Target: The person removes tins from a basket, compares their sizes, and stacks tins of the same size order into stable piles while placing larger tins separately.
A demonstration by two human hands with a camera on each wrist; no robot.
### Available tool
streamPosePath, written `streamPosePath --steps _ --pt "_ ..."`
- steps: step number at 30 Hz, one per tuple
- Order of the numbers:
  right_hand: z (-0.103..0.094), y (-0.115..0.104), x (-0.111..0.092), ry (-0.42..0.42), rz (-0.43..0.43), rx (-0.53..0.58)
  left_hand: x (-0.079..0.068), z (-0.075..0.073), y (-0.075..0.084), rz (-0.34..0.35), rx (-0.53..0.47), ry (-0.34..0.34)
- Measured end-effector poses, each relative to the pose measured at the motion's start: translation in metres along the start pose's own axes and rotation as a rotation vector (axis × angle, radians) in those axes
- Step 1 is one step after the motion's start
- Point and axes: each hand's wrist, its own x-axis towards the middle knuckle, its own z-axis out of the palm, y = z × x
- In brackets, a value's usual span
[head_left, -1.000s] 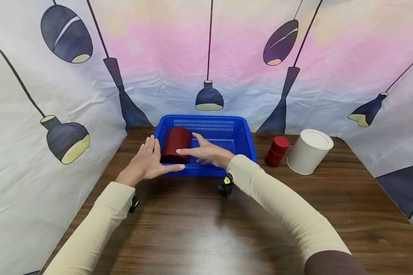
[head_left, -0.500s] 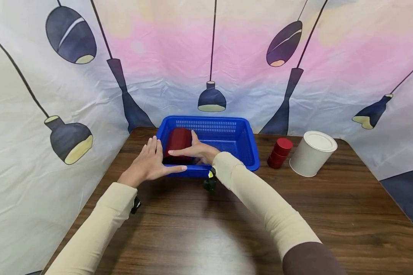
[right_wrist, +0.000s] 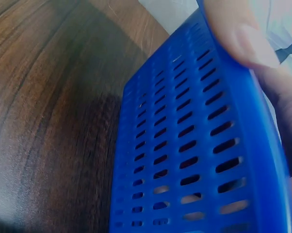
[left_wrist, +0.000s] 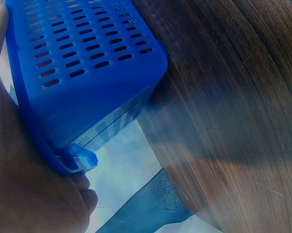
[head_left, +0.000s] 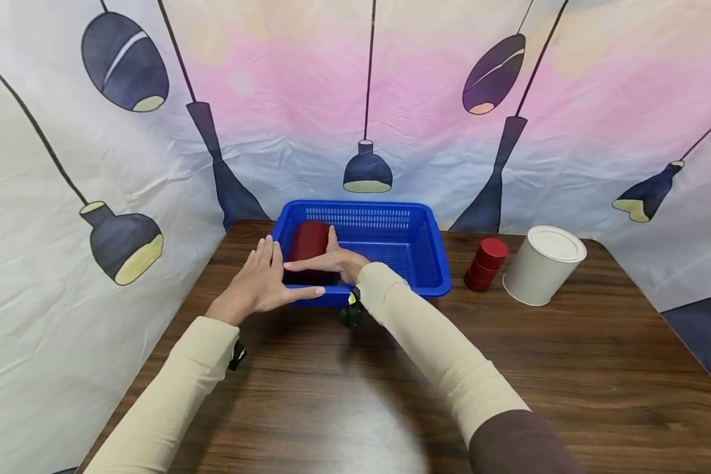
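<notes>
A dark red canister [head_left: 310, 240] lies on its side in the left part of the blue basket [head_left: 429, 263]. My right hand [head_left: 334, 261] reaches over the basket's front rim and grips the canister. Its thumb crosses the near end and its index finger lies along the right side; the other fingers are mostly hidden, though skin shows through the slots in the right wrist view. My left hand [head_left: 257, 282] rests on the basket's front left corner, fingers straight and thumb stretched along the front rim. In the left wrist view this hand [left_wrist: 29, 179] lies against the rim.
Right of the basket, a small red tin [head_left: 486, 264] with a ridged waist stands on the brown wooden table [head_left: 355, 408]. Beside it is a larger white lidded can [head_left: 543, 266]. A cloth backdrop [head_left: 308, 99] printed with lamps hangs behind the table.
My right hand has moved left inside the basket and closed in on the red canister. My left hand keeps its place at the basket's corner. The view has shifted slightly.
</notes>
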Motion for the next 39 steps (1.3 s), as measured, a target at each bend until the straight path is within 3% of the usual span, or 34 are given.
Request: streamPosePath --steps 14,26,32,39 --pt "0.002 0.005 0.015 0.037 0.029 -0.052 0.0 -0.001 0.0 -0.003 0.014 -0.006" --pt "-0.002 0.007 0.01 0.028 -0.008 0.003 0.001 -0.001 0.001 -0.009 0.005 -0.012" --pt "-0.003 0.007 0.014 0.05 0.026 -0.026 0.0 -0.001 0.001 -0.007 0.002 -0.007" --pt "-0.018 0.005 -0.001 0.038 -0.02 0.056 0.0 -0.002 0.002 -0.008 0.008 -0.017"
